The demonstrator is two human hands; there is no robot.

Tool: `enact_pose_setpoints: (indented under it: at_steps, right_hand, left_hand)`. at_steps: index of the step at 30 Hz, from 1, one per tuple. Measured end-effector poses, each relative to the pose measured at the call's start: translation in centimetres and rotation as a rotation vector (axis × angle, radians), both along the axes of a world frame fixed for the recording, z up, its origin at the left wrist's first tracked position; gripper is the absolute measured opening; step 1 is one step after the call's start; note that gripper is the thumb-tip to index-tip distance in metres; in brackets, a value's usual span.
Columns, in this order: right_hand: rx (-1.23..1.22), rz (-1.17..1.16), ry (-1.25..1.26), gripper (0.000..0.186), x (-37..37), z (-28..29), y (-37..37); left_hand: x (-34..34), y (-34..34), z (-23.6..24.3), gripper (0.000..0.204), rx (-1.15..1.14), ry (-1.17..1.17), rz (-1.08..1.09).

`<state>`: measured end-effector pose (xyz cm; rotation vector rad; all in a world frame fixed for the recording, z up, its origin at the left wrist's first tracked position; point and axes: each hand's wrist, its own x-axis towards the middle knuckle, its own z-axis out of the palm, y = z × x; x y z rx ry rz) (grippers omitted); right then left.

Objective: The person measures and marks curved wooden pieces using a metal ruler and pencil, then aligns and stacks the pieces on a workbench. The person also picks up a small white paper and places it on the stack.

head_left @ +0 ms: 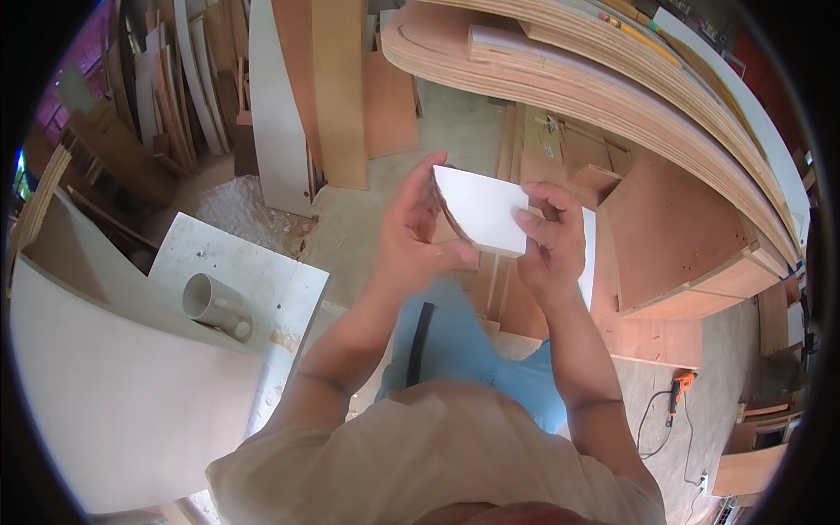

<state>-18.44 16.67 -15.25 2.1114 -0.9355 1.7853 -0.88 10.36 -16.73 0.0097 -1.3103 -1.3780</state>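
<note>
A small white-faced board (484, 208) is held up in front of my body, between both hands. Its left edge is curved, rough and dark brown. My left hand (415, 219) is closed round that edge, with the thumb below and the fingers partly hidden behind the board. At the board's right end, my right hand (555, 229) pinches it between thumb and fingers. Another white piece (589, 254) shows just behind my right wrist.
On my left, a grey cup (210, 302) lies on its side on a white panel (296, 293), beside a large curved panel (131, 385). Curved plywood layers (525, 66) extend across the upper right, with a pencil (626, 33) on top. An orange power tool (680, 389) with a cord is at right.
</note>
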Motion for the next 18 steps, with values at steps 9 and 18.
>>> enact_pose_setpoints:
  at_steps: [9,18]
  right_hand:
    - [-0.227,-0.332,0.313,0.032,1.8,8.8,-1.4]
    - [-0.308,-0.657,0.417,0.039,-1.7,11.4,-2.7]
  left_hand:
    - [3.7,-6.1,8.2,0.094,-0.167,0.250,0.373]
    - [0.8,-13.3,12.4,0.069,-0.125,-0.038,0.350]
